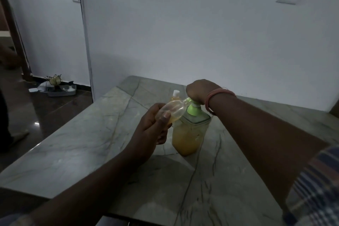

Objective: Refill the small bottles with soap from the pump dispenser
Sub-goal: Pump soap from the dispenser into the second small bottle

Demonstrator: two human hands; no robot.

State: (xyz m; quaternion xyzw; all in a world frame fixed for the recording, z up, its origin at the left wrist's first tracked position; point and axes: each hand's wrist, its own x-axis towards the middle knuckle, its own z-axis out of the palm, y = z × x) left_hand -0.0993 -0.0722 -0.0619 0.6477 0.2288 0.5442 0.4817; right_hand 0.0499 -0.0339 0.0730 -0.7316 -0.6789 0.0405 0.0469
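Observation:
A clear pump dispenser (189, 134) with a green collar, holding orange-yellow soap, stands mid-table. My right hand (199, 91) is closed over its pump head from above. My left hand (156, 124) grips a small clear bottle (174, 109), tilted so that its mouth points up at the pump spout; a little yellow soap lies in its lower end. Behind the dispenser stands a second small bottle (175, 95) with a white cap and yellow contents, partly hidden.
The grey marble table (91, 143) runs to a white wall behind. On the dark floor at the left sits a tray (60, 91) with small items near a doorway. The table's left and near edges are close.

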